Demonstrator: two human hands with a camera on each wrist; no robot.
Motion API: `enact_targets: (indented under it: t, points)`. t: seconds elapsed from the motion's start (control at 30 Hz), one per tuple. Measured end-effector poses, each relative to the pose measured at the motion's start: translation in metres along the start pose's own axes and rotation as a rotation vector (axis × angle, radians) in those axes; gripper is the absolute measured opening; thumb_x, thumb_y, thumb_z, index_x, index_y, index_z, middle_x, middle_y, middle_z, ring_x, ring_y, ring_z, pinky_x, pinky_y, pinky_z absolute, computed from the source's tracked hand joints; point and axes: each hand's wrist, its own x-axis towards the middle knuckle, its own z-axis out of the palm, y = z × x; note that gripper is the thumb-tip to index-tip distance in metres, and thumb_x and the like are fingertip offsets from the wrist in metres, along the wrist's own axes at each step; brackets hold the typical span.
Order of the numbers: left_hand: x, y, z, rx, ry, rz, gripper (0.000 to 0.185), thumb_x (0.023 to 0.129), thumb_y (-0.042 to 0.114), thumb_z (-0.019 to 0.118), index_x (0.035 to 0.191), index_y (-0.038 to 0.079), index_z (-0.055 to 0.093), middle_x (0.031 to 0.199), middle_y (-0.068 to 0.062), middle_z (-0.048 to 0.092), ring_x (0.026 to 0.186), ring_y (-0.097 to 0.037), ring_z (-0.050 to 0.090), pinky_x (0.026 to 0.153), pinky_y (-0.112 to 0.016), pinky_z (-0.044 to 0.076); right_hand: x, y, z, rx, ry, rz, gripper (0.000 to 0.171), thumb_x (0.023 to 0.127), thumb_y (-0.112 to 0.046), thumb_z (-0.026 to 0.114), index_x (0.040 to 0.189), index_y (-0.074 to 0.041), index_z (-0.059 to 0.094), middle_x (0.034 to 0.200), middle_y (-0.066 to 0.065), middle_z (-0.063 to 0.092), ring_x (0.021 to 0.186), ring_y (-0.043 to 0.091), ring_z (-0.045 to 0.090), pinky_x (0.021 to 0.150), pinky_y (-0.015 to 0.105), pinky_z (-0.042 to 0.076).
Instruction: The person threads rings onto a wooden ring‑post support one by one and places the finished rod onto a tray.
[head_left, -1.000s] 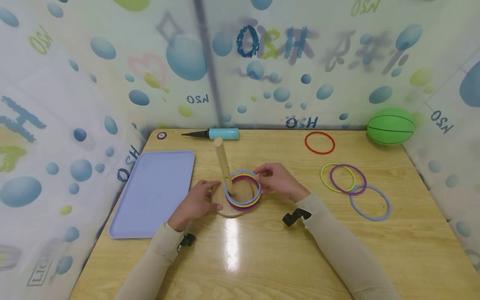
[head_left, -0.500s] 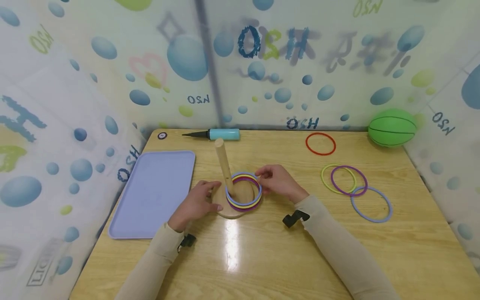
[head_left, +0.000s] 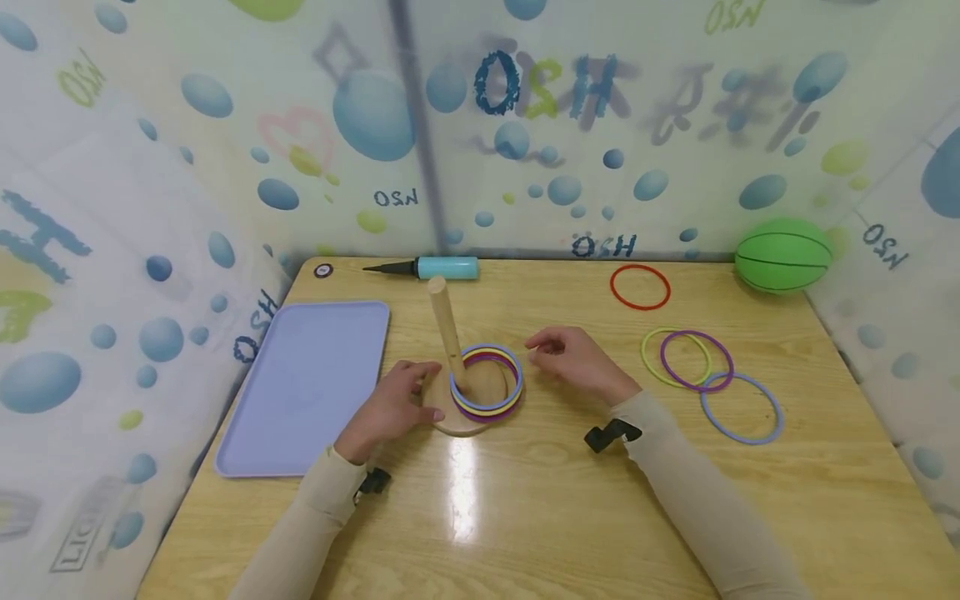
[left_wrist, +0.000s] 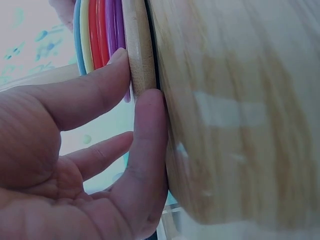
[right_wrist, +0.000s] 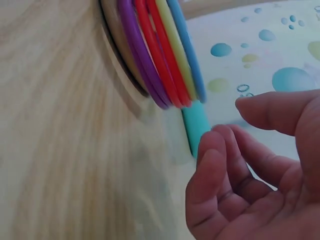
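A wooden peg stand (head_left: 446, 325) with a round base (head_left: 442, 392) stands on the table. Around its upright peg lies a stack of plastic rings (head_left: 486, 408), blue on top, then yellow, red and purple in the wrist views. My left hand (head_left: 390, 408) holds the base at its left edge; in the left wrist view the thumb (left_wrist: 95, 90) and a fingertip (left_wrist: 150, 102) touch the base rim. To the right of the stack, my right hand (head_left: 577, 358) holds nothing, its fingers loosely curled and apart from the rings in the right wrist view.
A lilac tray (head_left: 307, 383) lies at left, a blue hand pump (head_left: 447, 267) behind the stand. On the right are a red ring (head_left: 613, 292), a yellow-green ring (head_left: 647, 358), a purple ring (head_left: 727, 350) and a blue ring (head_left: 777, 404). A green ball (head_left: 783, 256) sits in the back right corner.
My right hand has let go of the stacked rings and drawn back to the right. The left hand and the stand have stayed in place.
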Motion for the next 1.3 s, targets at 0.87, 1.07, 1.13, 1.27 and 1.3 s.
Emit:
enact_targets:
  t: [0.87,1.07,1.13,1.27,1.3]
  points:
    - [0.001,0.003,-0.003,-0.007,-0.001,-0.006,0.079,0.084,0.016,0.091,0.152,0.003,0.054,0.135,-0.025,0.054,0.118,-0.042,0.068,0.100,-0.051,0.055,-0.054,0.027,-0.138,-0.059,0.206,0.019,0.046,0.107,-0.036,0.064,0.140,-0.004,0.061,0.104,-0.010,0.070,0.093,0.016,0.069,0.076,0.032,0.061]
    - [0.000,0.003,-0.003,-0.015,-0.012,-0.011,0.078,0.085,0.016,0.090,0.152,0.003,0.054,0.136,-0.025,0.054,0.120,-0.043,0.066,0.101,-0.052,0.055,-0.067,0.044,-0.163,-0.022,0.259,0.011,0.043,0.108,-0.031,0.063,0.140,-0.004,0.059,0.108,-0.017,0.067,0.095,0.007,0.069,0.082,0.027,0.062]
    - [0.000,0.002,-0.003,-0.013,-0.015,-0.014,0.078,0.085,0.017,0.090,0.153,0.003,0.054,0.137,-0.025,0.054,0.120,-0.043,0.066,0.102,-0.053,0.054,-0.071,0.051,-0.170,-0.034,0.289,0.018,0.041,0.108,-0.031,0.063,0.139,-0.006,0.059,0.108,-0.016,0.067,0.094,0.004,0.069,0.083,0.022,0.061]
    - [0.000,0.001,-0.002,-0.014,-0.022,-0.015,0.078,0.085,0.017,0.090,0.153,0.004,0.053,0.137,-0.024,0.054,0.120,-0.042,0.066,0.102,-0.053,0.054,-0.078,0.068,-0.185,-0.063,0.342,0.040,0.039,0.107,-0.031,0.064,0.139,-0.008,0.061,0.104,-0.019,0.068,0.092,0.001,0.067,0.080,0.020,0.059]
    - [0.000,0.001,-0.002,-0.015,-0.023,-0.015,0.078,0.085,0.017,0.090,0.153,0.004,0.053,0.137,-0.024,0.054,0.120,-0.042,0.066,0.102,-0.053,0.054,-0.080,0.072,-0.189,-0.069,0.352,0.047,0.040,0.107,-0.032,0.064,0.139,-0.009,0.062,0.104,-0.021,0.069,0.092,0.000,0.067,0.079,0.020,0.059]
